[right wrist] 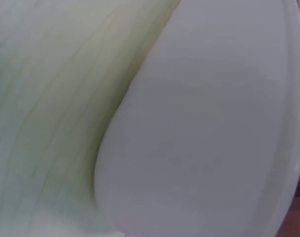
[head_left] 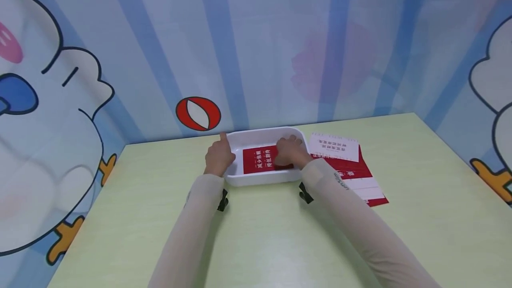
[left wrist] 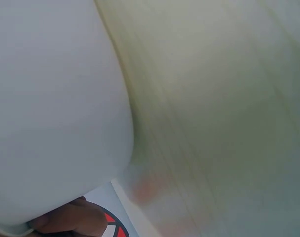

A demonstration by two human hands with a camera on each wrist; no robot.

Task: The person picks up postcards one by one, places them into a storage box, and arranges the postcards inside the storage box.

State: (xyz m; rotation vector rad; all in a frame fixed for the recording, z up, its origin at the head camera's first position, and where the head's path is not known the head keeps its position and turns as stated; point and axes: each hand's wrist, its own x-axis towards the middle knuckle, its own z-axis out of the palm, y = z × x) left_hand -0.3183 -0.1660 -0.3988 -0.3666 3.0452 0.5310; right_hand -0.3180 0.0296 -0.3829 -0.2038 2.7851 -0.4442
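Left hand against white tray, right hand inside, over red card.

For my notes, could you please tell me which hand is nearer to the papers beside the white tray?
Right. The right hand reaches into the white tray, just left of the papers; the left hand is at the tray's opposite end.

So the tray sits near the desk's back edge, roughly midway along, card lying inside. Left hand is at its left end, right hand in the right. Overlapping sheets lie between it and the desk's right edge.
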